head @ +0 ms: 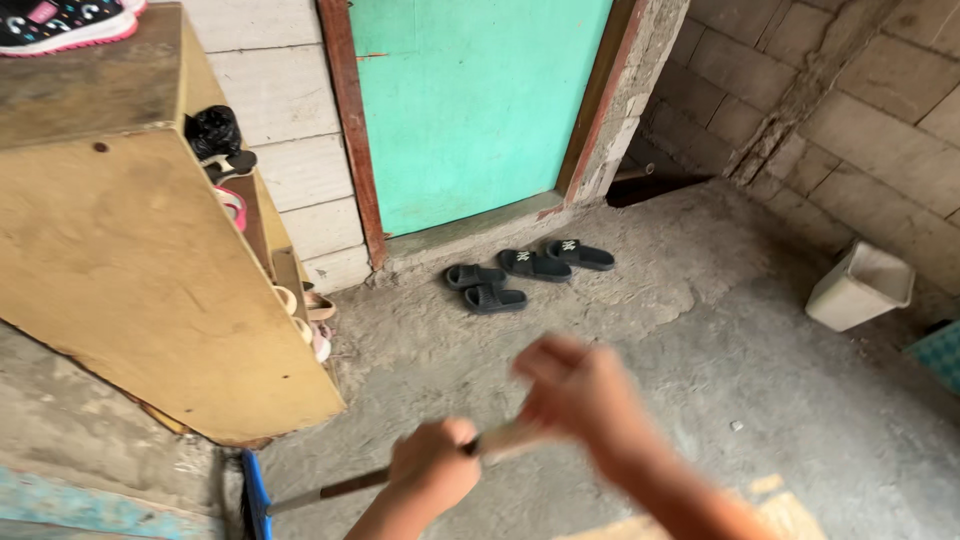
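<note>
Left hand: your left hand (pixel 432 470) is wrapped in a fist around the broom handle (pixel 400 476), lower down the shaft.
Right hand: your right hand (pixel 585 395) is blurred, so the fingers are hard to read, but it looks closed over the upper end of the same handle.
Where the broom is: the handle slants from your hands down to the left, and the blue broom head (pixel 256 497) sits on the concrete floor (pixel 640 350) just beside the bottom corner of the yellow shoe cabinet (pixel 130 270).
How it handles: you can judge it as light and stiff, a thin rod, dark and worn near the head, paler and smooth where you hold it, so it may turn in a loose grip.
Where to hold: keep your two hands apart along the shaft as they are now; the lower fist steers, the upper one steadies.
Nearby: two pairs of black slippers (pixel 528 272) lie before the green door (pixel 470 100); a pale bin (pixel 860 287) stands by the block wall, well apart.
</note>
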